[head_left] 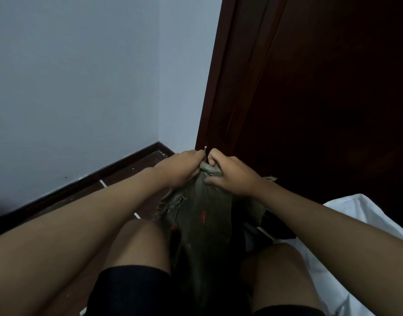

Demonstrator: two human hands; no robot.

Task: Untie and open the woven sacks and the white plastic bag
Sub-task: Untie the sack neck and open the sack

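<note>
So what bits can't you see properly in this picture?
Head view only:
- The knot on the woven sack: the left hand and right hand cover the bunched neck, so tied or loose is unclear.
- What is inside the sack: the cloth hides it.
- The white plastic bag: cut off by the right edge and behind the right arm.

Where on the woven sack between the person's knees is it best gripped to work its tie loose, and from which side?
Probably at the bunched neck of the woven sack, the narrow gathered part at its far end. Come from both sides, as the left hand and right hand do now, fingers curled around it. The body below is wide and slack, offering no firm hold.
</note>
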